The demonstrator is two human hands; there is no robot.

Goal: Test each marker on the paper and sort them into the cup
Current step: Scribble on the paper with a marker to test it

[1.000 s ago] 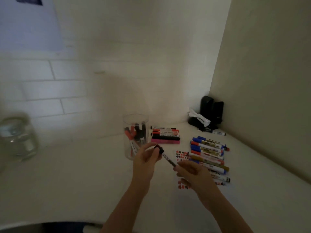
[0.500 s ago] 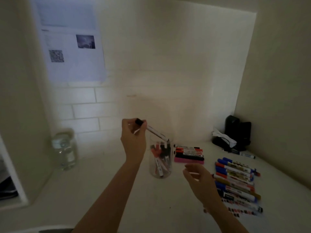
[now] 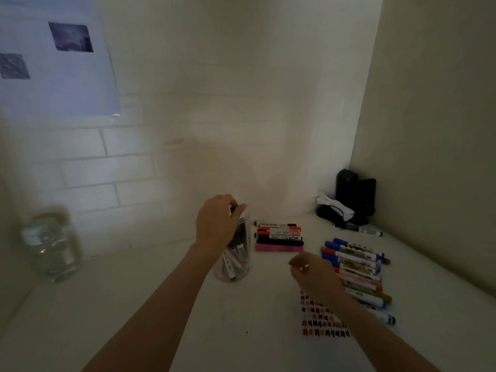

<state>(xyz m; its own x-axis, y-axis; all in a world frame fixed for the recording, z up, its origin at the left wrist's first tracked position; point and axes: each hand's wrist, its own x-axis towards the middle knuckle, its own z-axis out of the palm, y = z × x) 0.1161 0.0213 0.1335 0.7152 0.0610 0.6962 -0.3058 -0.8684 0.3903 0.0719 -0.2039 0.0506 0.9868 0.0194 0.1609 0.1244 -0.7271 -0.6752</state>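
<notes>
Dim desk corner, likely home or office: white brick wall (image 3: 112, 167), taped printed sheet (image 3: 53, 63), white worktop (image 3: 161, 304), scattered markers (image 3: 354, 267).

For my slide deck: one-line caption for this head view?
Left hand lowers a marker into the clear plastic cup; right hand hovers beside the row of blue and red markers.

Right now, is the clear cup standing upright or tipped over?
Upright. The clear cup stands on its base on the table, markers leaning inside, and the left hand is over its mouth.
</notes>
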